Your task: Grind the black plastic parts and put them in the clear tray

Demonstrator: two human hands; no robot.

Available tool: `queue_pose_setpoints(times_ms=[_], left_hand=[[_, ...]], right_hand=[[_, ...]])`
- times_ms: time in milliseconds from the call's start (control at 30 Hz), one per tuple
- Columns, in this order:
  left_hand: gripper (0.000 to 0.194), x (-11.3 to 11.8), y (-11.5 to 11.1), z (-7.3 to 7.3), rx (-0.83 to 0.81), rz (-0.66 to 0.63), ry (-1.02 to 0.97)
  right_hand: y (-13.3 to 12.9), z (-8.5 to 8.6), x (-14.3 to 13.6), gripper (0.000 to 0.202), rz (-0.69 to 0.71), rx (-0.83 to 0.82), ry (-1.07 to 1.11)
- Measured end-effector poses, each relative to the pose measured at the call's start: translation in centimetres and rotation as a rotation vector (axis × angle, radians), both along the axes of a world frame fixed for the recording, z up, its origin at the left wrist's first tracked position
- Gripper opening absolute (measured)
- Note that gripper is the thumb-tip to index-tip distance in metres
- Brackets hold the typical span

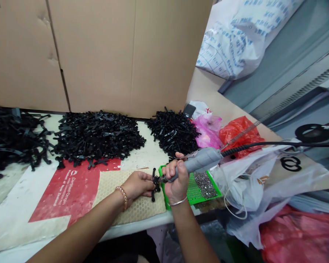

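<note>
My left hand pinches a small black plastic part above the tan honeycomb-textured mat. Wrapped in the fingers of my right hand is a grey electric screwdriver, held at a slant with its bit end at the black part. Whether the tip sits in a screw is too small to tell. Just right of the part lies a green tray with rows of small holes, partly hidden behind my right hand. Small metal screws are heaped at the tray's right side.
Heaps of black parts line the back of the table before a tall cardboard sheet. Plastic bags, one red and one pink, lie at right. The screwdriver's black cable and a coiled spring stretch rightward.
</note>
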State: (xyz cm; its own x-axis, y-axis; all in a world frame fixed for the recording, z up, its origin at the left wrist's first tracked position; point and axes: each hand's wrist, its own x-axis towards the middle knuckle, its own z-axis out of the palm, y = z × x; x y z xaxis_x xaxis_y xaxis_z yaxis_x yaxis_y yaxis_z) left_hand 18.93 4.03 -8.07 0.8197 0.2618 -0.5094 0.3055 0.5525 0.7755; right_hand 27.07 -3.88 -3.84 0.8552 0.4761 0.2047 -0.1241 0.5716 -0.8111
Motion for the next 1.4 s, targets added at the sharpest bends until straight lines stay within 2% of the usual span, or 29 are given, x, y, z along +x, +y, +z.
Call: queue_pose_setpoints(times_ms=[400,833,1033,1233,1400], left_hand=[[0.022,-0.1,-0.1,1.0,0.023,0.002,0.043],[0.018,-0.2,-0.1,0.5,0.023,-0.003,0.006],[0.020,-0.2,0.0,0.7,0.025,-0.012,0.024],[0.019,-0.2,0.1,0.4,0.026,-0.003,0.026],[0.016,0.0,0.2,0.2,0.020,-0.024,0.009]], right_hand=[[0.2,-0.5,0.1,0.031,0.003,-0.019,-0.013],[0.2,-1.1,0.0,0.027,0.043,-0.001,-0.081],[0.3,-1.3,-0.2,0.030,0.055,-0.076,-0.153],[0.2,-1.5,0.0,0.024,0.179,-0.054,-0.184],[0.5,-1.6,0.4,0.029,0.254,-0.107,-0.179]])
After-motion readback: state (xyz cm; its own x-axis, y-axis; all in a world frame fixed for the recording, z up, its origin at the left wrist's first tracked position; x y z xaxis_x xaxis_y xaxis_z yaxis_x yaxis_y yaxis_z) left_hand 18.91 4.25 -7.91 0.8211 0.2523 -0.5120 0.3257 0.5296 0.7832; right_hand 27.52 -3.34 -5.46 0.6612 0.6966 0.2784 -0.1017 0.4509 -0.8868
